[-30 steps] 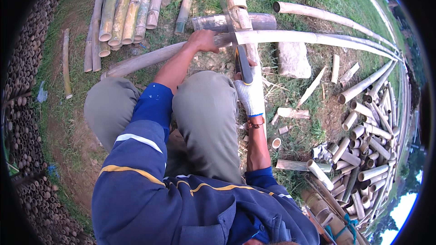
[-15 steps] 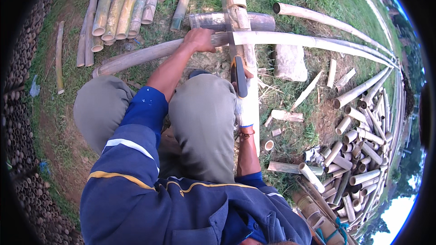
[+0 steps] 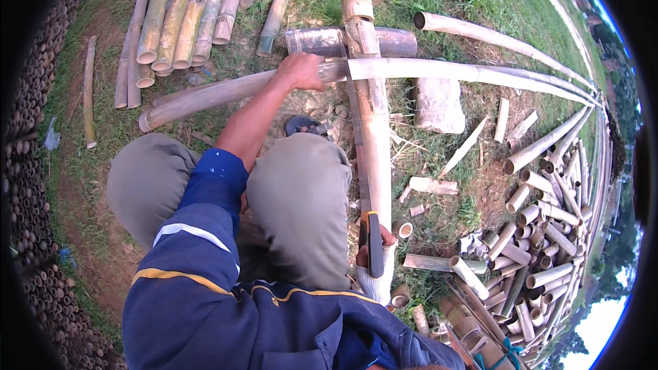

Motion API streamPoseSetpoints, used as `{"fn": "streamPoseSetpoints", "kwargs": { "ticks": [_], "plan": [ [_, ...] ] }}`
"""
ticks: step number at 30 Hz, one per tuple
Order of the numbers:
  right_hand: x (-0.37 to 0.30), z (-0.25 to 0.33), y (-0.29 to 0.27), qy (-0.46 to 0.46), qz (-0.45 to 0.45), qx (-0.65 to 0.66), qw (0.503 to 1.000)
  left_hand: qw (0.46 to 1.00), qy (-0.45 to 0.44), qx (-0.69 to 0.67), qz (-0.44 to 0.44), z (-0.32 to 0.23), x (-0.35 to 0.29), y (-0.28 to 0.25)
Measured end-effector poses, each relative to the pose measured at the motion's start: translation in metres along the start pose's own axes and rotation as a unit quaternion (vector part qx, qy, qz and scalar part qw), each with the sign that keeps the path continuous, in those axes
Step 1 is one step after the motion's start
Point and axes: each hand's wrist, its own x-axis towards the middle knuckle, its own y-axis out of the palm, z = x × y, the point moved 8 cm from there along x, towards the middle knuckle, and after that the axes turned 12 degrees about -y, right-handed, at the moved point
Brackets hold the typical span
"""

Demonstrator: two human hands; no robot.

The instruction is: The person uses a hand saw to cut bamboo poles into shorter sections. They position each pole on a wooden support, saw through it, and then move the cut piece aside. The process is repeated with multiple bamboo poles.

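Observation:
My left hand (image 3: pixel 301 72) is closed over a long bamboo pole (image 3: pixel 226 90), just left of where the saw blade crosses it. In my right hand (image 3: pixel 377 268), which wears a white knit glove with bare fingers showing, is a handsaw (image 3: pixel 374 243) with a black and yellow handle. Its blade stretches forward from the handle to the pole. The pole lies across a thicker bamboo piece (image 3: pixel 373 123), which points away from me and rests on a short dark bamboo log (image 3: pixel 397 42). My right palm and some fingers are hidden behind the handle.
A pale stone block (image 3: pixel 439 105) sits under the pole's right part. Bamboo offcuts (image 3: pixel 433 186) lie on the grass, and a heap of short cut pieces (image 3: pixel 541 247) stands at right. Longer poles (image 3: pixel 181 20) lie far left; a stack of bamboo (image 3: pixel 31 96) lines the left edge.
My right hand has drawn the saw back toward my body, so the handle sits nearer to me. My left hand stays on the pole. The whole view has shifted slightly.

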Motion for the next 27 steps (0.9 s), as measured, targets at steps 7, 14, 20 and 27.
{"fn": "streamPoseSetpoints", "kwargs": {
  "ticks": [7,14,20,27],
  "plan": [
    [0.236,0.038,0.070,-0.200,-0.005,-0.118,0.973,0.999,-0.010,0.023,0.032,-0.012,-0.001,-0.015],
    [0.052,0.023,0.020,-0.011,0.016,0.020,1.000,0.999,0.011,0.001,0.032,-0.003,0.007,-0.006],
    [0.011,0.015,0.010,0.014,0.026,0.045,0.999,1.000,0.002,0.013,0.028,0.000,0.006,-0.003],
    [0.236,0.071,0.084,-0.183,-0.007,-0.104,0.978,0.999,0.010,0.015,0.030,-0.001,0.017,0.001]
  ]
}}
